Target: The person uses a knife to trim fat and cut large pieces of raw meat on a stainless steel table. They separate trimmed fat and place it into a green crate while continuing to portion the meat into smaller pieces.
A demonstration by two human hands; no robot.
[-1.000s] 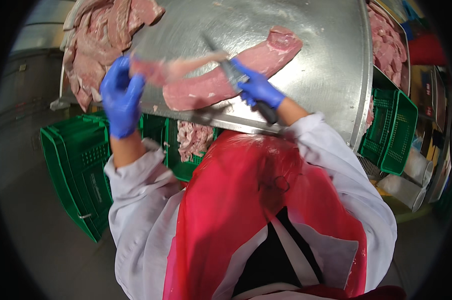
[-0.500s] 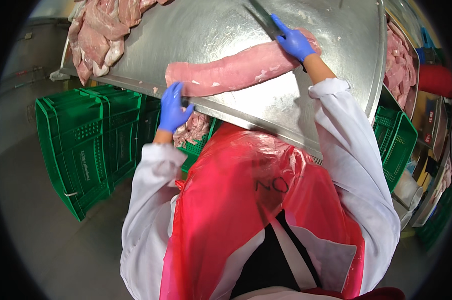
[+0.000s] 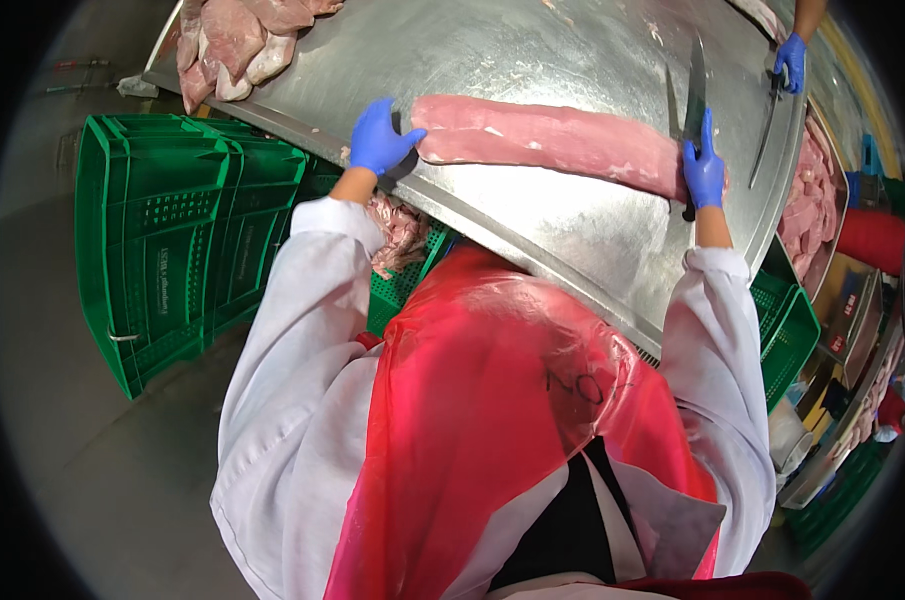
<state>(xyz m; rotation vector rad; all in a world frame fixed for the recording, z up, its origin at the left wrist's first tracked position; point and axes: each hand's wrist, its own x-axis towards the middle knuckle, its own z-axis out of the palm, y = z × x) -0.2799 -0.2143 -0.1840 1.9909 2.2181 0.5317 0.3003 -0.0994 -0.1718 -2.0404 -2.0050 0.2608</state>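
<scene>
A long pale-pink pork loin (image 3: 547, 140) lies crosswise on the steel table (image 3: 572, 235). My left hand (image 3: 380, 138), in a blue glove, is at the loin's left end with its fingers up and its thumb apart, reaching the cut edge; nothing is gripped. At the other end, my right hand (image 3: 705, 172), also gloved in blue, is closed round the handle of a knife (image 3: 695, 88). The blade points away from me, and the index finger stretches along it. Most of the handle is hidden by the hand, which rests against the loin's right end.
Meat pieces (image 3: 234, 45) are heaped at the far left. A co-worker's gloved hand (image 3: 790, 63) holds another knife (image 3: 766, 132) at the far right. Green crates (image 3: 162, 230) stand left of the table, and meat trimmings (image 3: 397, 232) fill one below its edge. A meat tray (image 3: 810, 200) is at right.
The loin now lies farther right in view and tilts down to the right. My right hand and knife have moved right, blade upright. A co-worker's hand with a knife has come into view.
</scene>
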